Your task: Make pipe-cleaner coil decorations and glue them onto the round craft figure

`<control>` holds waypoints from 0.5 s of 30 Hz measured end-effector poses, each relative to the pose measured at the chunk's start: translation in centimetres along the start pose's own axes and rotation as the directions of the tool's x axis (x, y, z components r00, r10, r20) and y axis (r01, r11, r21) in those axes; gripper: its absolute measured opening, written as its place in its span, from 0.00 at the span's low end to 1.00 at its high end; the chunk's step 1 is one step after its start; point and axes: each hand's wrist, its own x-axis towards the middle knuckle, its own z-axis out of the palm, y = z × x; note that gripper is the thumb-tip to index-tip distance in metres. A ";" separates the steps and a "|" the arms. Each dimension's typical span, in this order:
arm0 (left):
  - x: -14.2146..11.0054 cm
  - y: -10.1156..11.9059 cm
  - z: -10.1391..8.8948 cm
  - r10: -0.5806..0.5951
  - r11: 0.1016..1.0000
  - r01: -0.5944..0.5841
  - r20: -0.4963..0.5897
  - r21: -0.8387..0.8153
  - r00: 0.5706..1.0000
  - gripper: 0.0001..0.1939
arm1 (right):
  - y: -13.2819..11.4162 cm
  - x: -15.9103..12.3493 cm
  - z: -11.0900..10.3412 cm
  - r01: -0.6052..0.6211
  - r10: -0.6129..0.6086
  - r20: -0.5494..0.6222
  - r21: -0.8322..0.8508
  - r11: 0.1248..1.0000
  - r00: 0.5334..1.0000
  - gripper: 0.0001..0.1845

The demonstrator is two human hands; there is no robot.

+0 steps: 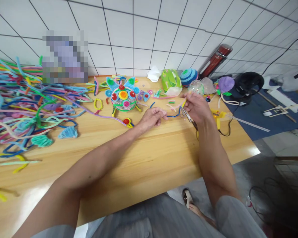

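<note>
My left hand is over the table with its thumb and fingers pinched together; whatever they hold is too small to make out. A bent blue pipe cleaner runs from near those fingertips toward my right hand. That hand is closed around metal pliers with dark and yellow handles, the jaws pointing up and left. A yellow pipe-cleaner piece shows at its fingertips. Left of both hands stands a round pipe-cleaner figure with red, orange and blue discs. A red-and-yellow piece lies beside my left hand.
A big heap of coloured pipe cleaners covers the table's left side. Along the tiled wall are a green packet, a blue striped ball and a red cylinder. A yellow glue gun lies at right.
</note>
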 end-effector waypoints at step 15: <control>0.0 0.4 -0.1 0.018 1.000 -0.014 -0.195 0.021 0.981 0.26 | 1.6 0.0 -0.7 0.264 -0.418 -0.020 -0.748 0.609 0.908 0.24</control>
